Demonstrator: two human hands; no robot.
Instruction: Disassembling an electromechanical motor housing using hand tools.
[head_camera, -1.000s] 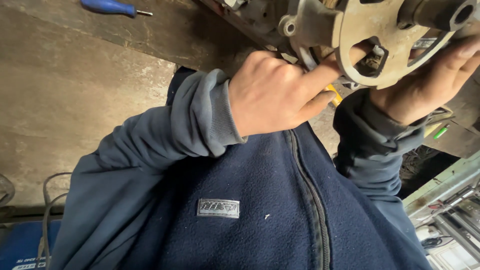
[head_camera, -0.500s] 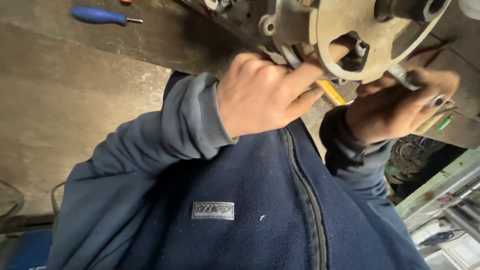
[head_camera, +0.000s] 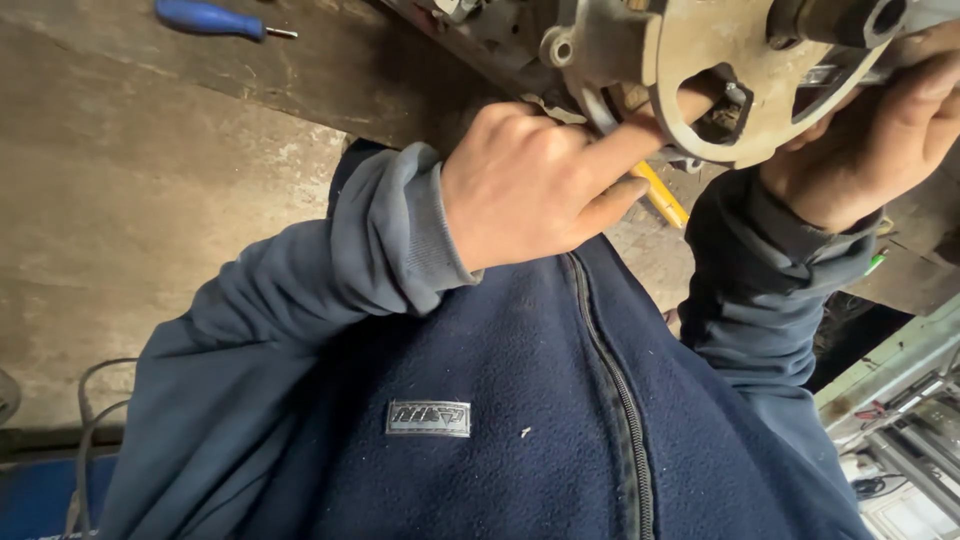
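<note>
A round metal plate (head_camera: 745, 75) with cut-out windows, part of a greasy machine assembly (head_camera: 500, 30), sits at the top of the view, just above both hands. The left hand (head_camera: 530, 180) lies below and left of it, loosely curled, index finger stretched up into a window; it seems to pinch a yellow-handled tool (head_camera: 662, 195) slanting down to the right, though the hold is mostly hidden. The right hand (head_camera: 880, 130) wraps the plate's right edge from beneath, closed around it, and is nearer. Its fingertips are cut off. A blue screwdriver (head_camera: 210, 18) lies well apart on the surface (head_camera: 150, 200).
</note>
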